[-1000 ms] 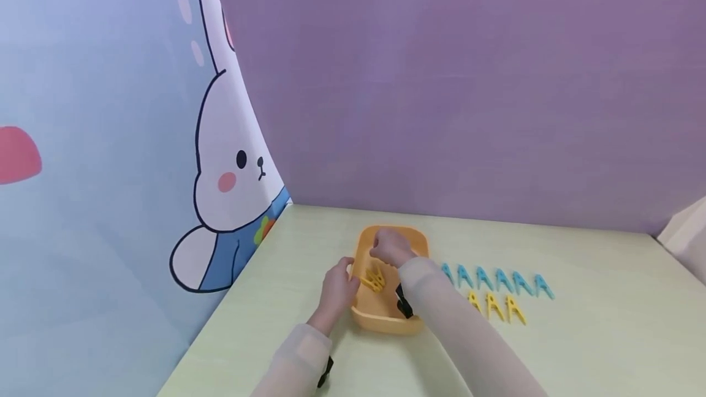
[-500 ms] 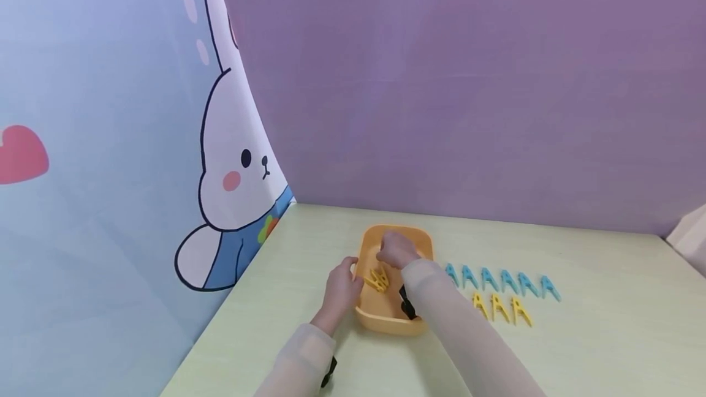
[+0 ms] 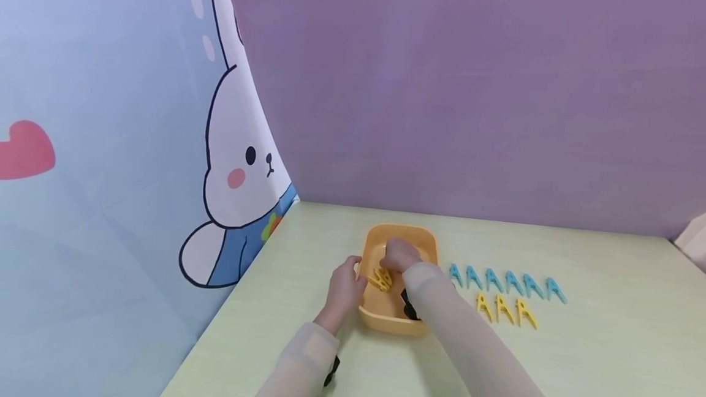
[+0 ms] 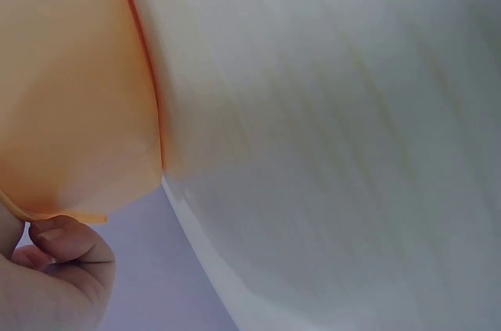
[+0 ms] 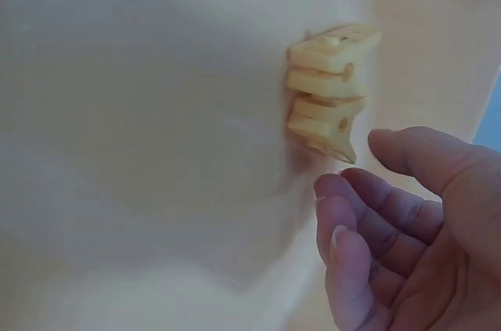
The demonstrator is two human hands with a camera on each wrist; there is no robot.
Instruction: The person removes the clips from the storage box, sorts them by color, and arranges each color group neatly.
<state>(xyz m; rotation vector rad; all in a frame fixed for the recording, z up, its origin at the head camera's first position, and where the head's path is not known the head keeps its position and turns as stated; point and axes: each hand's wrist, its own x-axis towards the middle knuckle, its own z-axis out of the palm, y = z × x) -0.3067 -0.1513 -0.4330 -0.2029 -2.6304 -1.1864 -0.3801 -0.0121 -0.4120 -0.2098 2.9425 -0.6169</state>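
An orange plastic basin (image 3: 391, 325) stands on the table, and my left hand (image 3: 345, 290) grips its left rim. In the left wrist view that hand's (image 4: 63, 268) finger and thumb pinch the edge of the rim. Inside the basin, yellow clothespins (image 3: 380, 279) lie bunched near the left wall. My right hand (image 3: 401, 255) is down in the basin just beyond them. Close up in the right wrist view, its thumb and fingers (image 5: 352, 268) are parted, with nothing between them, beside the yellow clothespins (image 5: 325, 80).
To the right of the basin runs a row of several blue clothespins (image 3: 512, 283). Nearer me lies a shorter row of 3 yellow clothespins (image 3: 504, 309). A purple backdrop (image 3: 469, 109) rises behind the table (image 3: 607, 336), and a rabbit-print sheet (image 3: 138, 231) bounds the left side.
My right hand has come nearer to me and lower, closer to the yellow clothespins in the basin. The left hand keeps its grip on the rim. The head view has shifted slightly.
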